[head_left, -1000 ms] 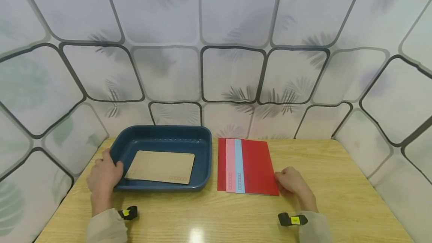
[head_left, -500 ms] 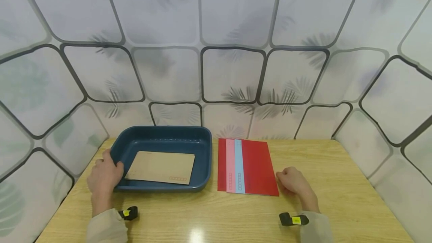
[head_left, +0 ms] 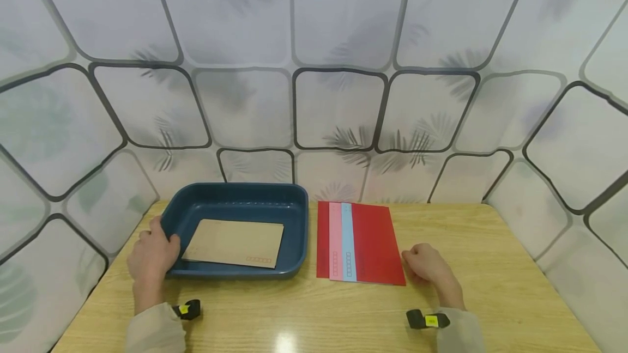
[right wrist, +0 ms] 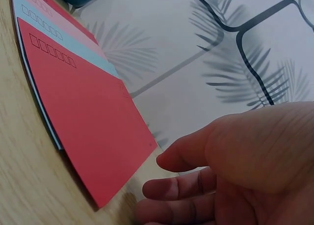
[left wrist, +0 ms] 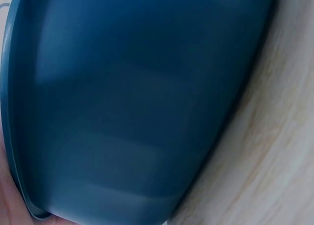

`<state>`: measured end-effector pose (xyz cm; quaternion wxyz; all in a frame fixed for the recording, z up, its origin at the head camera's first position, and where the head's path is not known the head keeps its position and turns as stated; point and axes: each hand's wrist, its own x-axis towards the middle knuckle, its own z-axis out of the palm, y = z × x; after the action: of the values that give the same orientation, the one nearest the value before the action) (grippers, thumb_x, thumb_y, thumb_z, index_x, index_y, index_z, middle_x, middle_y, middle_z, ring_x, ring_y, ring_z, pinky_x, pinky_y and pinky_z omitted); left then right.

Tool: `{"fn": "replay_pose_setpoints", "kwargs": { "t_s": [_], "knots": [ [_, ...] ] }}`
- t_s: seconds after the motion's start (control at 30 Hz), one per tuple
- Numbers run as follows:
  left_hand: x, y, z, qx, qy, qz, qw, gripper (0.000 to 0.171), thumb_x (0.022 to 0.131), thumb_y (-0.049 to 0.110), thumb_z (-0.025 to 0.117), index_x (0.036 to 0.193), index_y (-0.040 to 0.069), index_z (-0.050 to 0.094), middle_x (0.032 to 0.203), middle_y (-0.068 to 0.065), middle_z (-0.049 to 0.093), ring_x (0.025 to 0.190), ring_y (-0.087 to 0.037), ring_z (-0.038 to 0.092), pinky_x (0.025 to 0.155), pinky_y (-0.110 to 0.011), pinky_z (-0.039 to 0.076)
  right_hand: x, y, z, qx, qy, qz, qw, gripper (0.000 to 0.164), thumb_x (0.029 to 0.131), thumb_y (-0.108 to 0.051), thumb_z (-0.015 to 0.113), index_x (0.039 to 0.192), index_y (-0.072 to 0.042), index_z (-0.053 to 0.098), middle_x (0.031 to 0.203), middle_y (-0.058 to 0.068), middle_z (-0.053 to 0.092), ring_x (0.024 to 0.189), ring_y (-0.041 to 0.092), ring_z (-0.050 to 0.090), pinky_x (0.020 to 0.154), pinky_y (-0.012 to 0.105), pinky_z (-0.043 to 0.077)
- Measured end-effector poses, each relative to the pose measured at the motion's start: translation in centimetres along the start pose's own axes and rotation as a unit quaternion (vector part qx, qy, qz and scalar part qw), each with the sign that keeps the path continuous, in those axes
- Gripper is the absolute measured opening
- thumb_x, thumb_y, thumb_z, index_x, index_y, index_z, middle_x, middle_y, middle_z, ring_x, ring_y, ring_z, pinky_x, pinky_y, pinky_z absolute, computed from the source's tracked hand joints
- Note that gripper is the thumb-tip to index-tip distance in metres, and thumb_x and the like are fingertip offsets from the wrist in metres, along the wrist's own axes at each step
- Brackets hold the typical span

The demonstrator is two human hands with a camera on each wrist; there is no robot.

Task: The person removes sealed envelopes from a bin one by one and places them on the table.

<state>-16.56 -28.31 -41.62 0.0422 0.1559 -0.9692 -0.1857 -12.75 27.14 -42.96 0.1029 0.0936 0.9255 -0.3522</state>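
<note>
A dark blue plastic tray (head_left: 250,192) stands at the left of the table, and a brown paper envelope (head_left: 235,241) lies in it. My left hand (head_left: 153,252) grips the tray's left rim; in the left wrist view the tray's outer wall (left wrist: 132,112) fills most of the picture. To the right of the tray lie overlapping envelopes: red ones, with a pink envelope (head_left: 335,241) and a light blue envelope (head_left: 348,241) between. The top red envelope (right wrist: 88,112) has its right edge just beside my right hand (head_left: 426,263), whose fingers are loosely curled with nothing between thumb and fingertips.
The wooden table (head_left: 314,315) runs along a patterned wall (head_left: 338,108) that bends inward at both sides. The back edges of the tray and the envelopes lie near this wall. A strap with a black camera (head_left: 422,319) sits on each wrist.
My right hand has drawn very slightly to the right, away from the red envelope's edge. The left hand, the tray and the envelopes stay in place.
</note>
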Motion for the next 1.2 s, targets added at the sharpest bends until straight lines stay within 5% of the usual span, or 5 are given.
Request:
{"fn": "replay_pose_setpoints", "kwargs": {
  "t_s": [1.2],
  "knots": [
    [0.10, -0.21, 0.09, -0.004, -0.004, 0.001, 1.0000, 0.066, 0.089, 0.026, 0.040, 0.142, -0.002, 0.012, 0.114, -0.041, 0.040, 0.094, -0.055, 0.045, 0.065, -0.064, 0.042, -0.74, -0.57, -0.61, 0.002, 0.004, -0.026, 1.000, 0.027, 0.091, -0.019, 0.048, 0.072, 0.000, 0.053, 0.046, -0.001, 0.038, 0.040, 0.011, 0.033, 0.040, 0.026, 0.031]
  ]
}}
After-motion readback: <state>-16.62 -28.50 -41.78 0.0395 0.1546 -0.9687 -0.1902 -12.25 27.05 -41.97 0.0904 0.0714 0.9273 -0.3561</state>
